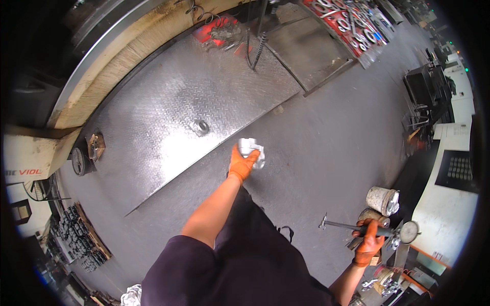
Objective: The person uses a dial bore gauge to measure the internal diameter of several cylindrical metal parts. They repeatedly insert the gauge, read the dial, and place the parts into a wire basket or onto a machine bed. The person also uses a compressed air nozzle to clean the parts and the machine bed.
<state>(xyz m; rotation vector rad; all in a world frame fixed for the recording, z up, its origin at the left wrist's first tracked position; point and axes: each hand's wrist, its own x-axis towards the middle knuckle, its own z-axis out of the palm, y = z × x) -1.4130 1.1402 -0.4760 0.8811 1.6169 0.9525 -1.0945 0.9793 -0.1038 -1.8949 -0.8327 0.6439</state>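
In an orange glove, my left hand (242, 166) is closed around a silvery machined metal part (250, 146), held out in front of me over the floor. My right hand (369, 244), also gloved in orange, grips a dial bore gauge (343, 225) by its dark handle. The gauge lies roughly level, its thin rod and measuring head pointing left and its round dial (409, 232) to the right, facing up. Another metal part with a round bore (201, 127) rests on the tread plate beyond my left hand.
A raised tread-plate platform (168, 102) spans the left and front, its edge running diagonally. A red table with many rings and tools (349, 23) stands far right. Buckets (380, 200) and a white machine (444, 204) are on the right. Stacked dark parts (79, 232) sit at left.
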